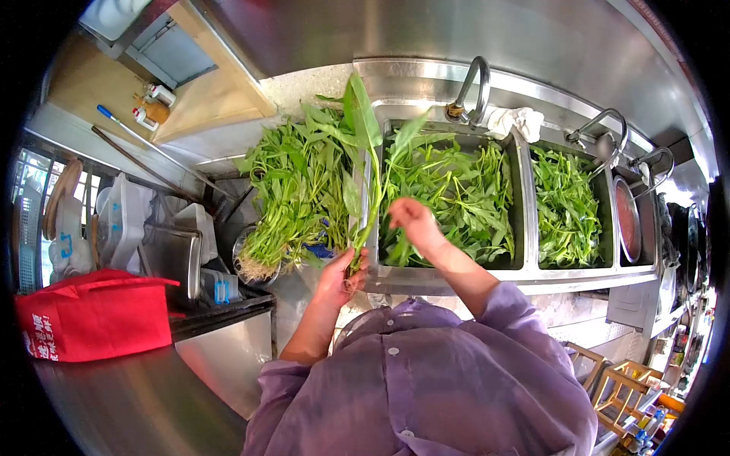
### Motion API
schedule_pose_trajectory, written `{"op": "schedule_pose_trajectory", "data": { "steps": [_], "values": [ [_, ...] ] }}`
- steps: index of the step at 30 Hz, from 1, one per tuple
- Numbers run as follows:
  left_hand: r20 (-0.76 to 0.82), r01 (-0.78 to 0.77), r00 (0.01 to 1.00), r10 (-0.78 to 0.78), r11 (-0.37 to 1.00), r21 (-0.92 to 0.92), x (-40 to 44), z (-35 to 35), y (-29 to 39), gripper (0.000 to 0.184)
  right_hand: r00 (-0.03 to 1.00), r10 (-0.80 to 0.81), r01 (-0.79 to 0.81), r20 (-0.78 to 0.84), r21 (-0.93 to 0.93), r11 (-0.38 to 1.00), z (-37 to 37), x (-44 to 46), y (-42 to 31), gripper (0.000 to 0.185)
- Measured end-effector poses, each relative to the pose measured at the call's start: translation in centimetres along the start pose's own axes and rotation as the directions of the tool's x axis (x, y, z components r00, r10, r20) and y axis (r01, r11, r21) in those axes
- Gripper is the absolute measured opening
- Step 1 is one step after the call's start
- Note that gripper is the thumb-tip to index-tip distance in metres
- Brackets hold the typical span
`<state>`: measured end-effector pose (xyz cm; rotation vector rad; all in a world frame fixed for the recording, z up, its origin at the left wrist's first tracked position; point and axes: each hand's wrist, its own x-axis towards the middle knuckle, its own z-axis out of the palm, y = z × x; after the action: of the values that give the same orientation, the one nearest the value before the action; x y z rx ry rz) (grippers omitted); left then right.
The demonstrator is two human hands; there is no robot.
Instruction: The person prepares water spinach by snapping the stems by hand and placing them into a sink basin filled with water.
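My left hand (340, 275) is closed around the lower stems of a bunch of water spinach (370, 205), held upright with its roots below the fist and its long leaves rising over the sink edge. Just right of these stems is my right hand (414, 222), fingers curled in; whatever they hold, if anything, is hidden. Behind the left hand lies a big heap of rooted water spinach (300, 175). Loose leafy pieces (456, 190) fill the sink basin below my right hand.
A second basin (532, 205) holds more cut greens (566, 205). Curved faucets (480, 83) stand along the back, beside a white cloth (515, 121). Farther right sits a round reddish container (627, 220). Plastic tubs (125, 216) and a red bag (99, 315) are at the left.
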<state>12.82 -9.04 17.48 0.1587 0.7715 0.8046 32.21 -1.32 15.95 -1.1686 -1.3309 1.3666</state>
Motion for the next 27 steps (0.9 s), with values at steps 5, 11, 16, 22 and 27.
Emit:
{"op": "schedule_pose_trajectory", "data": {
  "steps": [5, 11, 16, 22, 27],
  "values": [
    [0.013, 0.022, 1.000, -0.022, 0.998, 0.063, -0.9, 0.1, 0.7, 0.030, 0.876, -0.451, 0.050, -0.170, -0.898, 0.437, -5.7, 1.5, 0.2, 0.013],
    [-0.045, 0.053, 0.998, -0.045, 0.980, 0.190, -1.8, 0.7, 1.6, 0.031, 0.684, -0.705, 0.461, 0.188, -0.861, 0.217, -5.4, 1.6, -6.7, 0.027],
    [-0.103, -0.021, 0.992, 0.067, 0.920, 0.392, -2.6, 2.3, 2.0, 0.029, 0.594, -0.671, 0.600, 0.444, -0.800, 0.001, -4.9, 1.7, -7.2, 0.023],
    [-0.146, -0.217, 0.893, 0.425, 0.693, 0.688, -1.8, 1.6, 1.0, 0.026, 0.713, -0.428, 0.573, 0.555, -0.814, -0.099, -5.4, 2.8, -6.0, 0.010],
    [-0.239, -0.197, 0.867, 0.437, 0.741, 0.642, -1.8, 2.6, 1.3, 0.024, 0.868, -0.157, 0.494, 0.471, -0.849, 0.186, -6.4, 4.0, -5.2, 0.013]
  ]
}}
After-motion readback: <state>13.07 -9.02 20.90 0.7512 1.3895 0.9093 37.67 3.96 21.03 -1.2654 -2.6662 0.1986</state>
